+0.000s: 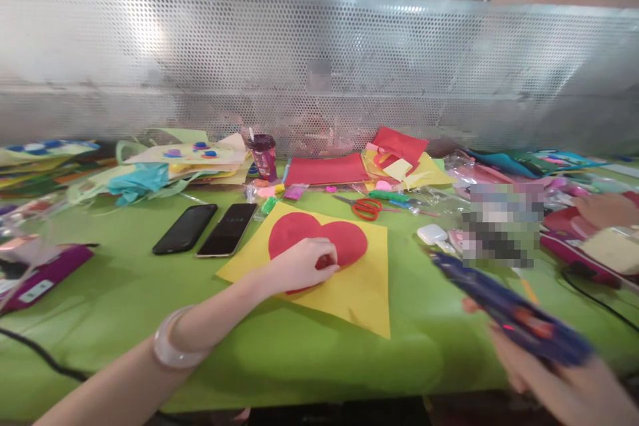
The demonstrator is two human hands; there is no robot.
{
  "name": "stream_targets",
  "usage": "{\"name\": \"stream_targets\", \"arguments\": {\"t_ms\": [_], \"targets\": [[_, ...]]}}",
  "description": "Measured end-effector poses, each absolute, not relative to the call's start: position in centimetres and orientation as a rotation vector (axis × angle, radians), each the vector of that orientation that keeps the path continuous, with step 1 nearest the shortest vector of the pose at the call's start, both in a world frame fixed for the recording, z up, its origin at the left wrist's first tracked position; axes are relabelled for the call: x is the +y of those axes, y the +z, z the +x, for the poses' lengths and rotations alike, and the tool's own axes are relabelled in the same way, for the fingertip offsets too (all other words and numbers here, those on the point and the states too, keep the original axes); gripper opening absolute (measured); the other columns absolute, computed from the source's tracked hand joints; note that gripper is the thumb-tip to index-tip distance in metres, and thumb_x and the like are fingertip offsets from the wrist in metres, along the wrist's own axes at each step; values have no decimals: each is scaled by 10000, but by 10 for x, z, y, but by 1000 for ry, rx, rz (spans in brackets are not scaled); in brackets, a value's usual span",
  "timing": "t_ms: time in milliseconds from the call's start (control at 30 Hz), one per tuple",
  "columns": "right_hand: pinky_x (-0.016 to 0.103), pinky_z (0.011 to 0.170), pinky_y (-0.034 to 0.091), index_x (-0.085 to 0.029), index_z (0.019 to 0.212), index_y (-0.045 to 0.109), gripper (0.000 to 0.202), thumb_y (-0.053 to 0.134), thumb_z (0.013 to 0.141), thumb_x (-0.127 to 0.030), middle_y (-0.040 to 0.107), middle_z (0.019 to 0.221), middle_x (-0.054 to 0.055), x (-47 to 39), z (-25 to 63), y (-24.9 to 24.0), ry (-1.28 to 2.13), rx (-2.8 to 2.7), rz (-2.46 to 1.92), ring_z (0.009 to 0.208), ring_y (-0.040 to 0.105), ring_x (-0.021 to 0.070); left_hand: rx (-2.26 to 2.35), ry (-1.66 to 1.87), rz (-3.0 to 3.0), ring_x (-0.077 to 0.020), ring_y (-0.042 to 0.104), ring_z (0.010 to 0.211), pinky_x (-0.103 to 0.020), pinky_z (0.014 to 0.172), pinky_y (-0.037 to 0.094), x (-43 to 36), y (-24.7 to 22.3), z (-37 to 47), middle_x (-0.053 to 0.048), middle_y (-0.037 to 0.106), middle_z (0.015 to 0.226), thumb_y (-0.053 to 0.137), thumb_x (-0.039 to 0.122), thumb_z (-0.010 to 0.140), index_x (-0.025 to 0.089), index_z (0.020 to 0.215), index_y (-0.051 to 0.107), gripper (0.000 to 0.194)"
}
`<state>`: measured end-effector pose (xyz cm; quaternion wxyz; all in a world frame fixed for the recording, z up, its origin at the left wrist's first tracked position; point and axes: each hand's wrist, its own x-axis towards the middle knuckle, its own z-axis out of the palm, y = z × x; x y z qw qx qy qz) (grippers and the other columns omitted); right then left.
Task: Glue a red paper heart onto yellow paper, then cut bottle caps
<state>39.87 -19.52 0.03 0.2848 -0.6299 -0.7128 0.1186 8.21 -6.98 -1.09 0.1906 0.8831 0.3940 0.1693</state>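
Note:
A red felt-like heart [344, 239] lies on a yellow sheet [367, 299] in front of me. My left hand [307, 263] rests on the heart, fingers curled and closed against it; the hand and wrist cover its lower part. A pale bangle circles my left wrist. On the right, my right hand [539, 366] grips a dark blue hot glue gun [509, 309], its nozzle pointing up and left. A small red light shows on the gun, which is blurred. Scissors [367, 208] with red handles lie just beyond the sheet.
Two phones [227, 229] lie left of the sheet. Behind them stands a lidded cup [263, 156]. Red sheets [327, 170] and other craft scraps line a perforated metal screen [319, 40]. A white case [431, 234] sits near the glue gun. Purple power strips [47, 276] with cables flank the table.

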Motion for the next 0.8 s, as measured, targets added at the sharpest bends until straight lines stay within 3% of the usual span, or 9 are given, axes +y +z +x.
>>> {"name": "stream_targets", "arguments": {"t_ms": [200, 367, 500, 800], "targets": [[274, 467, 419, -247, 693, 543, 186, 435, 841, -277, 588, 555, -7, -169, 339, 2, 556, -2069, -1562, 494, 556, 169, 1096, 504, 2448, -170, 585, 754, -266, 688, 449, -69, -12, 82, -23, 645, 804, 499, 278, 855, 192, 773, 594, 153], [267, 508, 398, -236, 721, 521, 83, 480, 779, -193, 599, 632, -4, -157, 335, -5, 478, -2244, -1544, 552, 561, 174, 1068, 517, 2453, -161, 571, 757, -263, 700, 432, -67, -14, 81, -19, 630, 807, 494, 260, 862, 192, 772, 587, 146], [256, 512, 370, -238, 721, 437, 123, 503, 716, -134, 545, 629, -13, -151, 331, 1, 407, -2425, -1551, 547, 532, 167, 1069, 510, 2454, -164, 566, 765, -270, 697, 425, -65, -16, 80, -20, 624, 822, 492, 284, 876, 193, 781, 586, 162], [238, 499, 305, -243, 735, 374, 175, 529, 769, -169, 587, 676, -7, -137, 317, 8, 439, -2649, -1428, 558, 558, 158, 1058, 480, 2459, -169, 562, 780, -271, 718, 425, -65, -12, 80, -27, 620, 832, 482, 291, 888, 189, 767, 587, 190]]}}
